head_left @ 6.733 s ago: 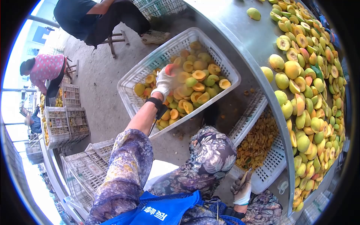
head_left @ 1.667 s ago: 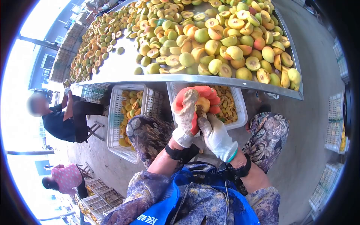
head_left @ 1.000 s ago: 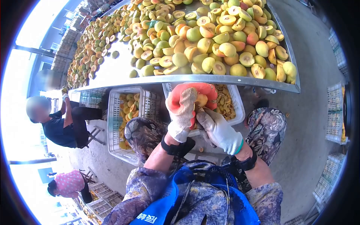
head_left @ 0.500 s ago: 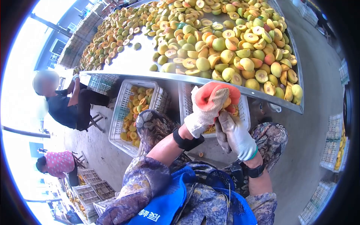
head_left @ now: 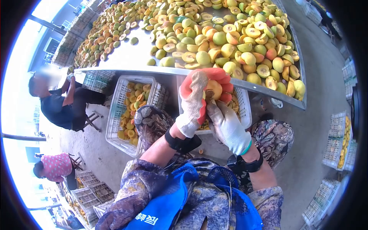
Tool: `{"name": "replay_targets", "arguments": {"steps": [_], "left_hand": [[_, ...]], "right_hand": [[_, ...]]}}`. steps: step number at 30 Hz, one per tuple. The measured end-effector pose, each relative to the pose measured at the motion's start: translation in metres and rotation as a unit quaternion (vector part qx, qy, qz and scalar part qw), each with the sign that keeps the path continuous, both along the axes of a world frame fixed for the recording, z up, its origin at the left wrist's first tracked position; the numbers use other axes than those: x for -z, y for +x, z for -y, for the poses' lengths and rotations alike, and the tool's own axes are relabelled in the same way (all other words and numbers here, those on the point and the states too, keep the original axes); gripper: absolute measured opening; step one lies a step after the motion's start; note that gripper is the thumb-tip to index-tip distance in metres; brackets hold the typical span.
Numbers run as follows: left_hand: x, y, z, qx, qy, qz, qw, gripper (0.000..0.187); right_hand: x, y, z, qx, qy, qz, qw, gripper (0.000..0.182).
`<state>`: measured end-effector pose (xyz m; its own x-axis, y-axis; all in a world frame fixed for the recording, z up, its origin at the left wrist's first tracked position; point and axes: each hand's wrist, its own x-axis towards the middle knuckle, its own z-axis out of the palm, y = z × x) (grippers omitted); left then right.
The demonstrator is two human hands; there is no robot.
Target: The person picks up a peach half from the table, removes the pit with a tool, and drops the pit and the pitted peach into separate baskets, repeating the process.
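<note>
My left hand (head_left: 193, 100), in a white glove with an orange coated palm, is wrapped around a peach half (head_left: 213, 90). The fruit's cut side, with a brown hollow or stone in it, partly faces me. Close below it is my right hand (head_left: 229, 128), in a white glove with greyish fingertips. Its fingers are bent and pressed together at the fruit's lower edge; whatever they hold is hidden. Beneath both hands stands a white crate (head_left: 245, 109) with orange-yellow fruit pieces (head_left: 234, 105) inside, largely covered by the gloves.
A metal table (head_left: 126, 53) heaped with halved peaches (head_left: 230, 50) lies ahead, its raised rim just beyond my hands. Left of my knees is another crate (head_left: 115, 130) of peach halves. A seated person (head_left: 57, 107) works at the left. More crates (head_left: 337, 142) line the right side.
My left hand has opened its grip somewhat, so more of the peach half shows. Both hands appear slightly further left, and the whole view has shifted a little.
</note>
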<state>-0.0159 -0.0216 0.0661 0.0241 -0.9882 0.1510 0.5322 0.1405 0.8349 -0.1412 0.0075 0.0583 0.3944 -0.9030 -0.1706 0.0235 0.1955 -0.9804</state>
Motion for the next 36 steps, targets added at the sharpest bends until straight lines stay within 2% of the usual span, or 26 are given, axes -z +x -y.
{"name": "replay_targets", "arguments": {"steps": [3,7,8,9,11,12,13,14,15,17,19,20,21,22,23,24,25,26,27,29,31,33,36], "left_hand": [[0.010,0.010,0.002,0.046,0.063,0.034,0.996,0.054],[0.023,0.024,0.016,0.132,0.029,0.223,0.965,0.054],[0.028,0.019,0.021,0.132,0.016,0.248,0.960,0.050],[0.015,0.010,0.023,0.120,-0.002,0.239,0.963,0.026],[0.015,0.002,0.034,0.117,-0.075,0.269,0.953,0.027],[0.012,-0.003,0.041,0.124,-0.112,0.256,0.952,0.033],[0.011,-0.014,0.037,0.161,-0.034,0.121,0.979,0.037],[0.007,-0.022,0.034,0.165,0.026,0.049,0.985,0.038],[0.004,-0.029,0.033,0.168,0.085,-0.027,0.982,0.039],[0.011,-0.027,0.035,0.097,0.113,-0.063,0.987,0.041],[0.002,-0.013,0.038,-0.001,0.112,-0.098,0.989,0.046],[-0.009,0.023,0.027,0.017,0.113,-0.002,0.993,0.046],[-0.033,0.052,0.017,-0.032,0.134,0.079,0.987,0.047],[-0.047,0.093,0.008,-0.026,0.136,0.166,0.976,0.044],[-0.041,0.135,-0.001,-0.062,0.141,0.248,0.956,0.041],[-0.054,0.169,-0.011,-0.125,0.123,0.558,0.811,0.034],[-0.059,0.191,-0.020,-0.158,0.126,0.726,0.657,0.030],[-0.054,0.218,-0.024,-0.161,0.146,0.807,0.549,0.029],[-0.057,0.237,-0.020,-0.145,0.181,0.843,0.486,0.033],[-0.047,0.256,0.009,-0.193,0.156,0.772,0.585,0.034],[-0.032,0.255,0.060,-0.208,0.155,0.765,0.590,0.037],[-0.006,0.253,0.113,-0.153,0.217,0.749,0.606,0.046],[0.063,0.283,0.172,-0.154,0.231,0.811,0.516,0.055]], "right_hand": [[-0.009,-0.016,0.006,-0.105,0.191,0.074,0.973,0.048],[-0.004,-0.031,0.011,-0.138,0.285,0.165,0.934,0.051],[0.000,-0.038,0.013,-0.152,0.302,0.192,0.921,0.052],[0.004,-0.045,0.016,-0.168,0.318,0.220,0.907,0.052],[0.009,-0.058,0.025,-0.195,0.342,0.261,0.882,0.055],[0.016,-0.063,0.027,-0.209,0.348,0.298,0.864,0.053],[0.023,-0.067,0.030,-0.224,0.352,0.335,0.845,0.051],[0.037,-0.067,0.028,-0.217,0.395,0.391,0.803,0.052],[0.041,-0.067,0.030,-0.227,0.380,0.405,0.800,0.051],[0.045,-0.067,0.031,-0.242,0.352,0.432,0.795,0.051],[0.046,-0.063,0.030,-0.271,0.336,0.474,0.768,0.052],[0.048,-0.063,0.029,-0.271,0.348,0.486,0.754,0.053],[0.049,-0.062,0.027,-0.268,0.360,0.502,0.740,0.054],[0.048,-0.059,0.026,-0.243,0.356,0.492,0.756,0.053],[0.051,-0.055,0.026,-0.191,0.402,0.478,0.757,0.052],[0.057,-0.050,0.027,-0.138,0.445,0.462,0.755,0.051],[0.065,-0.045,0.027,-0.082,0.485,0.445,0.749,0.050],[0.079,-0.041,0.026,-0.037,0.488,0.406,0.771,0.048],[0.083,-0.037,0.023,-0.013,0.484,0.384,0.786,0.048],[0.085,-0.026,0.019,0.039,0.472,0.338,0.813,0.048],[0.079,-0.021,0.022,0.029,0.462,0.311,0.830,0.049],[0.073,-0.017,0.022,0.030,0.452,0.296,0.841,0.049],[0.071,-0.014,0.024,0.048,0.442,0.263,0.856,0.050]]}}
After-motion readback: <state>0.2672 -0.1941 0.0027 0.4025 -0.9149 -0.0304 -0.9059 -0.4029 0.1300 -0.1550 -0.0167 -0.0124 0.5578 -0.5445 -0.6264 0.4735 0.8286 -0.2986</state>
